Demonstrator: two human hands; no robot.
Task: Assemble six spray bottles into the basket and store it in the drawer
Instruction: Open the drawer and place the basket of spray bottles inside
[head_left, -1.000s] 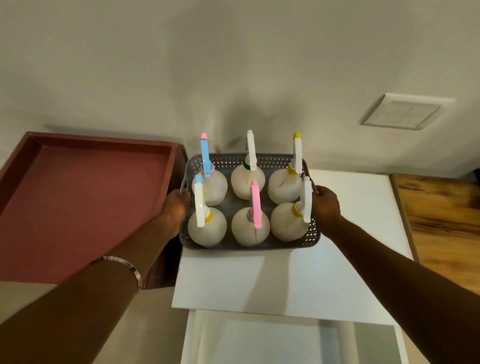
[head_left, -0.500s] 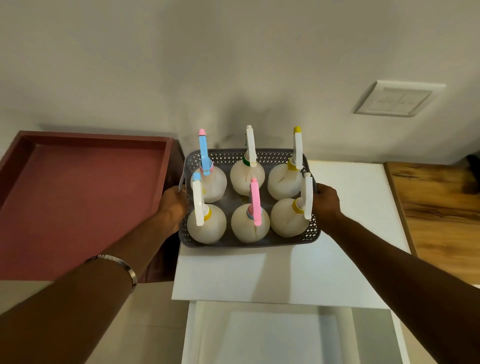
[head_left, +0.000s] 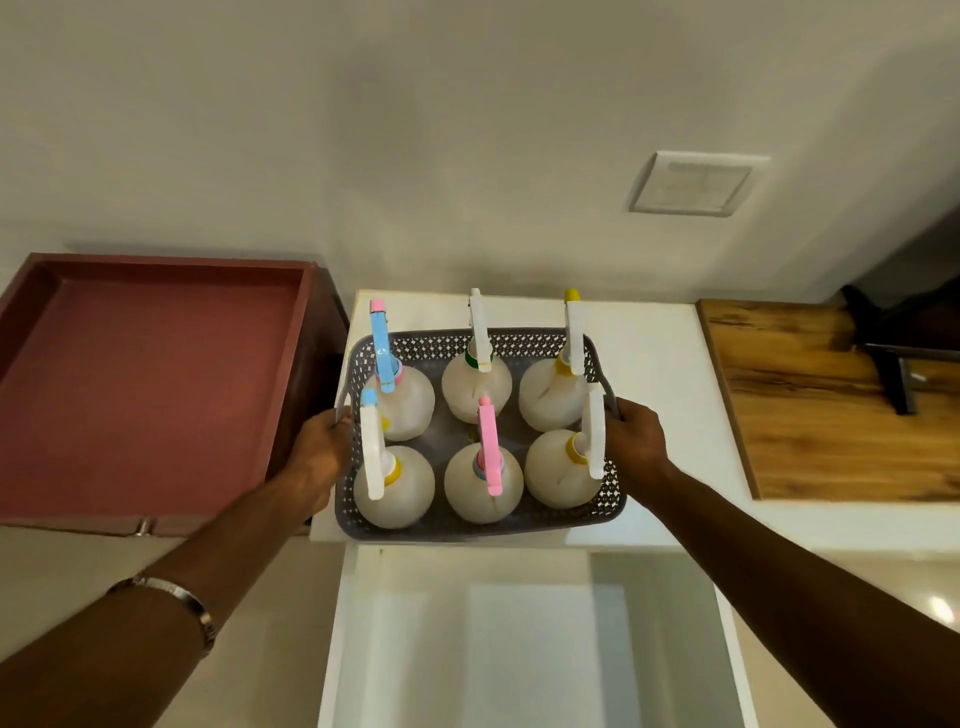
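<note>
Between the two hands, a grey perforated basket (head_left: 478, 525) sits at the front edge of a white surface (head_left: 660, 364), and whether its base touches that surface or is held just above it cannot be told. Six translucent white spray bottles stand upright inside it in two rows of three. The far row has a bottle with a blue trigger head and pink tip (head_left: 402, 395), a bottle with a white head and green collar (head_left: 475, 387), and a bottle with a white head and yellow tip (head_left: 553, 395). The near row has a bottle with a white head, blue tip and yellow collar (head_left: 395, 488), a bottle with a pink head (head_left: 483, 488), and a bottle with a white head and yellow collar (head_left: 563, 470).

The left hand (head_left: 322, 447) grips the basket's left side, fingers curled over the handle at the rim. The right hand (head_left: 634, 441) grips the right side in the same way, fingers wrapped round the handle there. A metal bracelet (head_left: 171, 597) circles the left wrist.

Directly below the basket, an open white drawer (head_left: 519, 649) shows its pale inside. A reddish-brown tray-like top (head_left: 150, 389) lies to the left, a wooden board (head_left: 831, 405) to the right, and a white switch plate (head_left: 691, 184) is on the wall behind.
</note>
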